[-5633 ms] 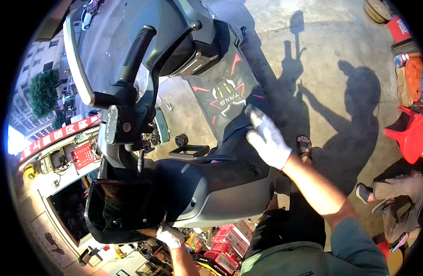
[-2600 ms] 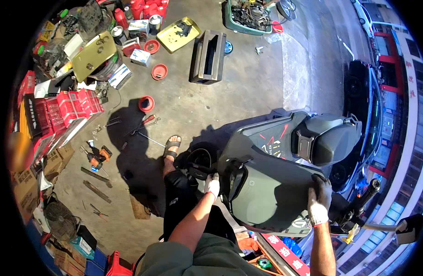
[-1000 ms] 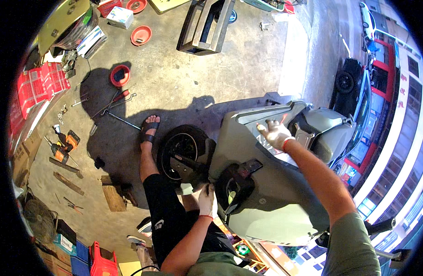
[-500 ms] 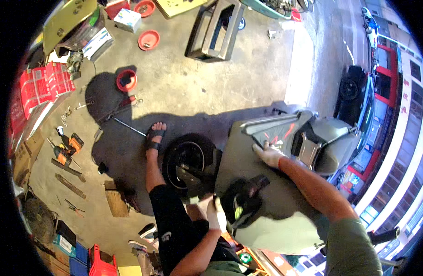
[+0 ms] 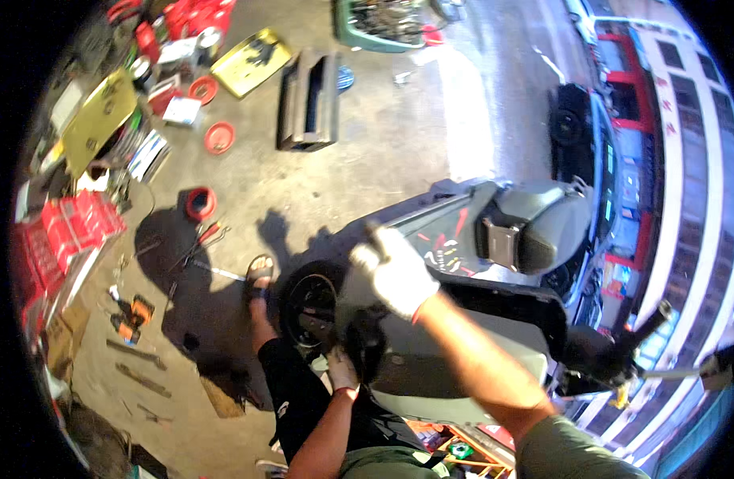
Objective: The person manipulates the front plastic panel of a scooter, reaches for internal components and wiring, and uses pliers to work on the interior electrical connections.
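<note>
1. The scooter [image 5: 478, 319], grey-bodied with a dark seat, lies across the right half of the view on the concrete floor [image 5: 383, 160], its rear wheel [image 5: 309, 310] pointing toward the person's sandalled foot [image 5: 259, 273].
2. The right hand [image 5: 395, 271], in a white glove with an orange cuff, is raised in front of the scooter's grey panel, close above the wheel; its fingers are spread and loosely bent, gripping nothing that can be seen (whether the palm touches the panel cannot be told).
3. The left hand [image 5: 340, 369], also gloved, sits low at the dark edge of the body just beside the wheel; its fingers curl against that edge, though how firmly they grip is hidden.
4. On the floor to the left lie a red bowl [image 5: 199, 203], a long metal bar [image 5: 215, 271] and an orange-and-black tool [image 5: 135, 310].
5. Further off stand a dark metal frame [image 5: 307, 100], a yellow tray [image 5: 251, 60] and a red crate [image 5: 67, 231].
6. The person's shadow falls over the concrete between the foot and the red bowl.
</note>
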A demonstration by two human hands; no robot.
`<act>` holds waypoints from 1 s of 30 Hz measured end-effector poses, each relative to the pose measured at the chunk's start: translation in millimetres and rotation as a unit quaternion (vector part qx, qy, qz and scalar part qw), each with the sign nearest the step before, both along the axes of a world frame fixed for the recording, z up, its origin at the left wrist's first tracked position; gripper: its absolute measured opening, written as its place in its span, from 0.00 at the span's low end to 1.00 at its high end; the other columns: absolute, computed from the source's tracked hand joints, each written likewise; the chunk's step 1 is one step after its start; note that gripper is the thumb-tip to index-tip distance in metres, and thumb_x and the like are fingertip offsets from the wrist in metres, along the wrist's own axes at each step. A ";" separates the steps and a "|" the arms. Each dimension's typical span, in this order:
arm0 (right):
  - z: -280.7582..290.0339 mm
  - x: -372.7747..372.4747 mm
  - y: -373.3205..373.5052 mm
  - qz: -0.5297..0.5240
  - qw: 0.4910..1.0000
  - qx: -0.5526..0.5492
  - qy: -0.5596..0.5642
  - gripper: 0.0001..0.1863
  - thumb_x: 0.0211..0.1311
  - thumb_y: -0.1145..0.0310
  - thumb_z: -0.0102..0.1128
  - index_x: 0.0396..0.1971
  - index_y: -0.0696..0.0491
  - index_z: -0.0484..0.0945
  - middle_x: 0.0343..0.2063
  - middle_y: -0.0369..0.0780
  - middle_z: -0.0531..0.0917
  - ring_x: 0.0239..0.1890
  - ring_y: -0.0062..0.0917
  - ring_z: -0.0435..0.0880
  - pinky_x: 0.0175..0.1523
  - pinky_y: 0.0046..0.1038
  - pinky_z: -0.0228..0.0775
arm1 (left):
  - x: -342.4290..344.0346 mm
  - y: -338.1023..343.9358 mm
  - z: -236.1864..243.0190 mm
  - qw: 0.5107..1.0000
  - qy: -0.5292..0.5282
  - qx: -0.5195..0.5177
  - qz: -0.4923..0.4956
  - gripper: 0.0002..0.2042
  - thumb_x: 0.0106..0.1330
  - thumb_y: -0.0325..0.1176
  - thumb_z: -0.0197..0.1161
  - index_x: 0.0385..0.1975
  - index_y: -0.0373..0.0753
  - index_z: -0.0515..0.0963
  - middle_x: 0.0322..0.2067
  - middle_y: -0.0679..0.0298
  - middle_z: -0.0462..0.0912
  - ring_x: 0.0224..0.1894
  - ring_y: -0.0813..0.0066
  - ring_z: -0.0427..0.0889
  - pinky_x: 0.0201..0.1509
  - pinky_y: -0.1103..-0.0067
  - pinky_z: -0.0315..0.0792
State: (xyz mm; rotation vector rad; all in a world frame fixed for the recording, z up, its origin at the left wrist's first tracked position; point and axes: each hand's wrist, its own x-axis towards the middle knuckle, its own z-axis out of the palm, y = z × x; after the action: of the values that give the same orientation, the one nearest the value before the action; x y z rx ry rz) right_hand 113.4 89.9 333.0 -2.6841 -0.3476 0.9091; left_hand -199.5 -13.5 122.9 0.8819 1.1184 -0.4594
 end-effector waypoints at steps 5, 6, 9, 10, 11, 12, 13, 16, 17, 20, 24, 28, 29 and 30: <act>132.5 -107.8 -41.8 0.018 0.990 0.103 -0.094 0.27 0.56 0.68 0.60 0.56 0.59 0.67 0.53 0.51 0.71 0.57 0.44 0.69 0.62 0.37 0.60 | 3.0 2.7 -11.9 0.969 0.004 -0.201 0.142 0.23 0.70 0.47 0.42 0.57 0.38 0.68 0.54 0.59 0.73 0.55 0.61 0.71 0.61 0.72 0.62; 155.8 -129.6 -67.9 0.012 0.985 0.106 -0.138 0.29 0.53 0.70 0.62 0.56 0.60 0.67 0.53 0.51 0.72 0.57 0.44 0.69 0.61 0.38 0.60 | 0.9 3.3 -12.3 0.962 0.005 -0.226 0.150 0.24 0.70 0.49 0.42 0.57 0.38 0.68 0.55 0.60 0.73 0.56 0.62 0.71 0.62 0.71 0.62; 218.4 -177.6 -144.4 -0.050 0.969 0.059 -0.234 0.30 0.45 0.76 0.62 0.54 0.62 0.68 0.50 0.53 0.73 0.53 0.47 0.71 0.60 0.41 0.61 | 2.6 12.1 -9.1 0.946 0.017 -0.275 0.170 0.27 0.70 0.53 0.41 0.59 0.40 0.68 0.57 0.62 0.72 0.58 0.62 0.70 0.63 0.70 0.60; 234.4 -192.4 -167.9 -0.056 0.960 0.024 -0.272 0.30 0.44 0.77 0.61 0.53 0.62 0.68 0.49 0.54 0.73 0.52 0.47 0.71 0.59 0.41 0.61 | 1.2 13.2 -6.0 0.942 0.019 -0.286 0.174 0.28 0.69 0.54 0.41 0.60 0.41 0.67 0.57 0.63 0.72 0.58 0.62 0.70 0.64 0.69 0.60; 241.0 -208.3 -191.6 -0.085 0.951 0.015 -0.297 0.31 0.44 0.76 0.60 0.54 0.63 0.67 0.49 0.53 0.73 0.52 0.46 0.71 0.59 0.41 0.61 | -1.4 15.8 -9.3 0.941 0.012 -0.288 0.179 0.29 0.69 0.55 0.41 0.60 0.42 0.67 0.58 0.63 0.72 0.59 0.62 0.69 0.64 0.69 0.60; 248.9 -218.1 -202.8 -0.101 0.943 -0.017 -0.315 0.32 0.44 0.76 0.60 0.54 0.63 0.66 0.49 0.53 0.72 0.52 0.46 0.70 0.59 0.41 0.60 | -18.4 -1.8 -47.0 0.923 -0.079 -0.315 0.206 0.28 0.71 0.54 0.38 0.61 0.42 0.66 0.60 0.64 0.70 0.60 0.62 0.68 0.64 0.68 0.59; 245.8 -235.0 -224.1 -0.142 0.931 -0.043 -0.332 0.32 0.45 0.76 0.60 0.55 0.63 0.65 0.50 0.53 0.72 0.52 0.46 0.70 0.59 0.40 0.60 | -13.9 4.7 -35.2 0.926 -0.036 -0.321 0.195 0.27 0.72 0.53 0.34 0.61 0.43 0.66 0.61 0.63 0.68 0.61 0.61 0.67 0.65 0.67 0.59; 230.0 -268.1 -275.6 -0.238 0.953 0.010 -0.188 0.29 0.52 0.67 0.63 0.54 0.61 0.66 0.44 0.52 0.75 0.47 0.43 0.74 0.54 0.36 0.65 | -14.5 14.0 -13.1 0.947 -0.011 -0.300 0.118 0.30 0.69 0.57 0.34 0.63 0.44 0.64 0.63 0.62 0.65 0.63 0.56 0.63 0.64 0.62 0.59; 226.6 -273.8 -281.4 -0.294 0.947 0.068 -0.112 0.27 0.54 0.63 0.63 0.52 0.60 0.68 0.41 0.51 0.77 0.44 0.43 0.76 0.51 0.35 0.68 | -19.2 16.8 -20.3 0.867 0.013 -0.448 0.218 0.32 0.67 0.60 0.35 0.63 0.45 0.63 0.63 0.61 0.64 0.63 0.53 0.62 0.63 0.58 0.58; 224.4 -271.5 -277.9 -0.214 0.972 0.015 -0.098 0.17 0.52 0.60 0.67 0.31 0.58 0.73 0.24 0.50 0.75 0.27 0.41 0.76 0.34 0.35 0.68 | -30.5 25.1 -77.2 0.773 -0.078 -0.555 0.298 0.37 0.61 0.67 0.38 0.63 0.48 0.63 0.65 0.61 0.61 0.63 0.48 0.60 0.61 0.47 0.53; 210.9 -289.6 -293.8 -0.202 0.974 0.003 -0.100 0.18 0.52 0.57 0.65 0.34 0.55 0.74 0.24 0.47 0.77 0.31 0.45 0.76 0.36 0.36 0.70 | -25.0 39.7 -2.4 0.975 0.006 -0.209 0.081 0.34 0.63 0.63 0.39 0.61 0.46 0.66 0.61 0.60 0.66 0.60 0.53 0.65 0.59 0.52 0.59; 216.1 -291.7 -282.0 -0.226 0.957 0.094 -0.159 0.17 0.47 0.65 0.68 0.34 0.57 0.74 0.27 0.47 0.78 0.31 0.42 0.78 0.37 0.34 0.70 | -39.8 41.1 -51.7 0.999 0.020 -0.015 0.038 0.23 0.67 0.51 0.47 0.49 0.39 0.76 0.44 0.56 0.80 0.46 0.57 0.77 0.49 0.66 0.69; 215.1 -290.4 -282.6 -0.234 0.954 0.105 -0.153 0.17 0.46 0.67 0.68 0.34 0.58 0.74 0.27 0.47 0.78 0.31 0.41 0.78 0.37 0.33 0.70 | -42.5 44.3 -60.5 0.999 -0.010 0.008 0.038 0.21 0.67 0.48 0.49 0.45 0.36 0.77 0.40 0.55 0.82 0.43 0.58 0.79 0.46 0.69 0.70; 209.7 -289.1 -285.1 -0.237 0.951 0.132 -0.151 0.17 0.45 0.69 0.68 0.34 0.58 0.74 0.27 0.47 0.78 0.31 0.41 0.78 0.38 0.32 0.70 | -37.3 45.0 -55.3 0.997 0.002 0.077 0.016 0.20 0.67 0.46 0.50 0.45 0.34 0.77 0.40 0.54 0.82 0.43 0.57 0.79 0.46 0.69 0.70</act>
State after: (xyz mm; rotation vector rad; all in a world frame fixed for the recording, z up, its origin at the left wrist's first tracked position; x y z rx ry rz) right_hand -175.7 -195.2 542.7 -2.4821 0.1127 0.2872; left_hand -236.7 31.4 67.6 0.9967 1.1820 -0.3520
